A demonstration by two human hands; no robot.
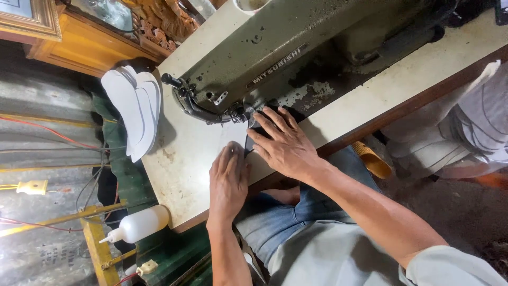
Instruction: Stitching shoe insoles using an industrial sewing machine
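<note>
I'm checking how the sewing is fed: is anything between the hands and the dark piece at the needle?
Nothing visible. The right hand lies flat on the dark piece beside the needle area of the sewing machine. The left hand presses flat on the table at the piece's near edge.

1. There is only one view, from a camera on the person's head.
2. It looks steeply down at the table (190,175), with the picture turned sideways.
3. It is close: the sewing machine (296,58), both forearms and the lap fill the frame.
</note>
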